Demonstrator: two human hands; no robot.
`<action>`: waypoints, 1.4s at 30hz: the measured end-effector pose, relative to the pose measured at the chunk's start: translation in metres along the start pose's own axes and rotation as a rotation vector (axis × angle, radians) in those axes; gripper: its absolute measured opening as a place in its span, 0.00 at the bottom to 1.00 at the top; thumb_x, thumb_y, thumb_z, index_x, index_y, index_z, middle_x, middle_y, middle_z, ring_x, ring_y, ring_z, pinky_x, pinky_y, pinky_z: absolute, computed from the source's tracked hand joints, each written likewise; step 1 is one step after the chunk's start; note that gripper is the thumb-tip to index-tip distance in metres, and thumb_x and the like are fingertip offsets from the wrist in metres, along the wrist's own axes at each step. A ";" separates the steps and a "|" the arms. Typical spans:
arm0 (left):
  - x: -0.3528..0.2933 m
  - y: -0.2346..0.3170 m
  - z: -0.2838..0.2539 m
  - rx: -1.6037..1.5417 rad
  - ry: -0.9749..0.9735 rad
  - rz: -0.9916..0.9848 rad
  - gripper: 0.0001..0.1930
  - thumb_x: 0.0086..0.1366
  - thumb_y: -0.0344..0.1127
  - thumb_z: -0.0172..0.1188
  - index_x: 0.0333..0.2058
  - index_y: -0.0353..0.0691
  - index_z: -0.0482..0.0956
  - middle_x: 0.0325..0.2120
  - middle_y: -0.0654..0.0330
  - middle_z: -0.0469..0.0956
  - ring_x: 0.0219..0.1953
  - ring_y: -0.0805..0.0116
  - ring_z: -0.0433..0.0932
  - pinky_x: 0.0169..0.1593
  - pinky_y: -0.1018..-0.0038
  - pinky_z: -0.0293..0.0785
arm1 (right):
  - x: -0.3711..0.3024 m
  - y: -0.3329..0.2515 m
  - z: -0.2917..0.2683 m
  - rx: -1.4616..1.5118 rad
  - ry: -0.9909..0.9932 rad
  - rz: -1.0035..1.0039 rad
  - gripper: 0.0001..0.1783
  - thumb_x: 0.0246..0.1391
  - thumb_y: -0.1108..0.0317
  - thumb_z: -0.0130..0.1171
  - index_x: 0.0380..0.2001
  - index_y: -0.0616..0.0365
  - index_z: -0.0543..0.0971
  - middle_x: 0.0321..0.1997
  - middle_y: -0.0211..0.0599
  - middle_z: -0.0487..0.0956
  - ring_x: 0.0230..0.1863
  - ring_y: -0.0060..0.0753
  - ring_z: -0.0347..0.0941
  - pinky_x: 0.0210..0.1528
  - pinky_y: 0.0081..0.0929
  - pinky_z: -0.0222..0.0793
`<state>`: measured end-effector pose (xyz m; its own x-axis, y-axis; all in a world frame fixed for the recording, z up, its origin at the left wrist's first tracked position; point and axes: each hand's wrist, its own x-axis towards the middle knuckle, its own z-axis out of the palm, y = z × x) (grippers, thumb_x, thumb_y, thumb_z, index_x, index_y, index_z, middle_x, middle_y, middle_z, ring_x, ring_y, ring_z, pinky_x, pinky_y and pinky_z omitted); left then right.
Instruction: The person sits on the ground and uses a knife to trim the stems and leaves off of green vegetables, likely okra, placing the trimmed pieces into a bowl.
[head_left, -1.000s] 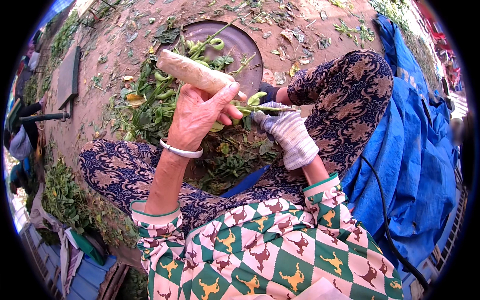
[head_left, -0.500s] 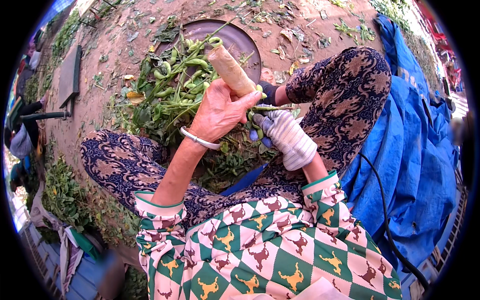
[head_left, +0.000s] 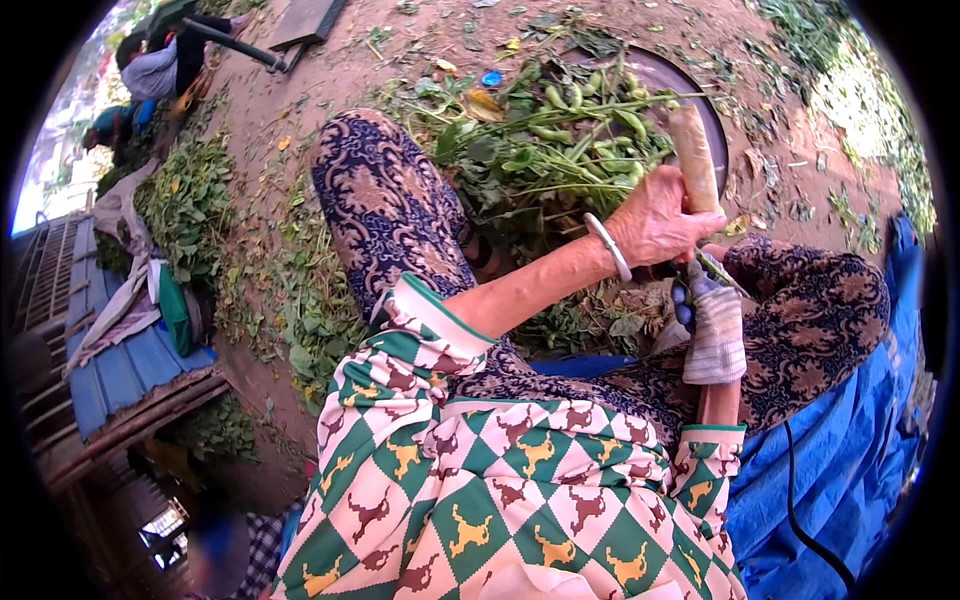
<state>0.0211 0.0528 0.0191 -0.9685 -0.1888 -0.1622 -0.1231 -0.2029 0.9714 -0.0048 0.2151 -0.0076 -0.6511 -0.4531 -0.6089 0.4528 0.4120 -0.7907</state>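
My bare left hand point(head_left: 655, 222), with a white bangle at its wrist, is closed around a pale tan cylindrical roll point(head_left: 695, 160) that points away from me. I cannot make out what the roll is. Right beside it, my right hand point(head_left: 714, 318) wears a striped whitish glove with bluish fingertips. Its fingers are closed around a green bean pod or stem point(head_left: 716, 268), partly hidden between the two hands. Beyond my left hand lies a heap of bean plants point(head_left: 560, 135) with plump green pods, partly over a round brown tray point(head_left: 717, 135).
My patterned trouser legs point(head_left: 385, 200) frame the work. A blue tarp point(head_left: 820, 470) with a black cable point(head_left: 793, 500) lies at right. Leaf litter covers the ground. Another person point(head_left: 165, 75) sits at far left, near a dark board point(head_left: 305, 22). Cloths hang over a blue ledge point(head_left: 120, 375).
The view has swung left, so the heap and both hands appear farther right. My hands stay together, the roll still in the left. The stem that stuck out rightward no longer shows clearly.
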 end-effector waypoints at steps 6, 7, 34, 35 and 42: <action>-0.007 0.007 -0.005 -0.086 0.076 0.120 0.08 0.55 0.30 0.58 0.23 0.31 0.70 0.12 0.64 0.69 0.12 0.77 0.70 0.16 0.79 0.68 | 0.021 -0.008 -0.009 -0.082 -0.061 0.059 0.18 0.58 0.52 0.50 0.24 0.53 0.76 0.13 0.21 0.67 0.09 0.11 0.55 0.10 0.13 0.46; -0.007 0.010 -0.007 -0.112 0.098 0.165 0.08 0.55 0.29 0.58 0.23 0.31 0.70 0.12 0.64 0.69 0.12 0.77 0.70 0.15 0.79 0.68 | 0.025 -0.015 -0.006 -0.100 -0.048 0.041 0.17 0.58 0.54 0.50 0.27 0.54 0.79 0.13 0.20 0.67 0.11 0.11 0.55 0.12 0.14 0.47; 0.021 -0.011 -0.022 -0.286 0.304 0.253 0.09 0.53 0.29 0.58 0.21 0.30 0.70 0.14 0.61 0.72 0.11 0.73 0.71 0.14 0.78 0.70 | 0.030 -0.006 -0.005 0.778 -0.226 0.105 0.18 0.60 0.62 0.46 0.50 0.58 0.68 0.23 0.22 0.66 0.15 0.11 0.56 0.11 0.08 0.49; 0.019 -0.010 -0.022 -0.250 0.288 0.235 0.09 0.54 0.30 0.58 0.21 0.30 0.71 0.14 0.61 0.72 0.11 0.74 0.71 0.14 0.79 0.69 | 0.026 -0.006 -0.005 0.747 -0.161 0.145 0.18 0.60 0.60 0.47 0.49 0.59 0.68 0.22 0.21 0.66 0.14 0.11 0.55 0.10 0.08 0.49; 0.022 -0.015 -0.021 -0.150 0.292 0.224 0.09 0.53 0.30 0.59 0.22 0.31 0.71 0.13 0.62 0.71 0.12 0.74 0.71 0.15 0.77 0.69 | 0.005 -0.015 -0.001 0.522 -0.100 -0.010 0.21 0.57 0.69 0.46 0.54 0.59 0.64 0.29 0.24 0.68 0.19 0.09 0.58 0.14 0.04 0.52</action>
<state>0.0065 0.0313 -0.0022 -0.8630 -0.5050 -0.0126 0.1381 -0.2598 0.9557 -0.0152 0.2071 0.0019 -0.6070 -0.5386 -0.5844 0.7068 -0.0296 -0.7068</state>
